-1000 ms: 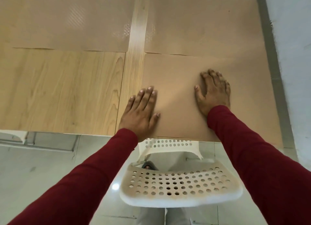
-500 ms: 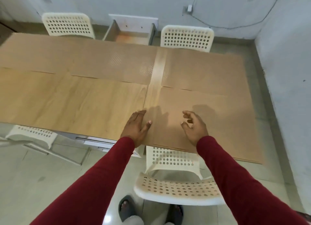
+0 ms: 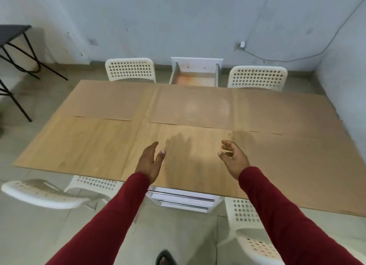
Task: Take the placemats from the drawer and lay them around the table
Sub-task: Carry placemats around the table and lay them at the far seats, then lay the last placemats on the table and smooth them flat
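Observation:
Several thin tan placemats lie flat on the wooden table [image 3: 85, 146]: one at the far left [image 3: 103, 100], one at the far middle [image 3: 192, 106], one at the far right [image 3: 281, 110] and one at the near right [image 3: 305, 169]. My left hand [image 3: 150, 161] and my right hand [image 3: 233, 159] hover above the bare near-middle part of the table, fingers apart, holding nothing. An open white drawer [image 3: 195, 72] stands beyond the table's far edge, and no mats show inside it.
White perforated chairs stand at the far left [image 3: 129, 68], far right [image 3: 257, 77], near left [image 3: 39, 193] and near right [image 3: 255, 243]. A shut drawer unit [image 3: 184, 200] sits under the near edge. A black folding stand [image 3: 13, 46] is at the left wall.
Both hands have lifted off the near right placemat and shifted left over bare wood. The view has pulled back and up, showing the whole table and the open drawer.

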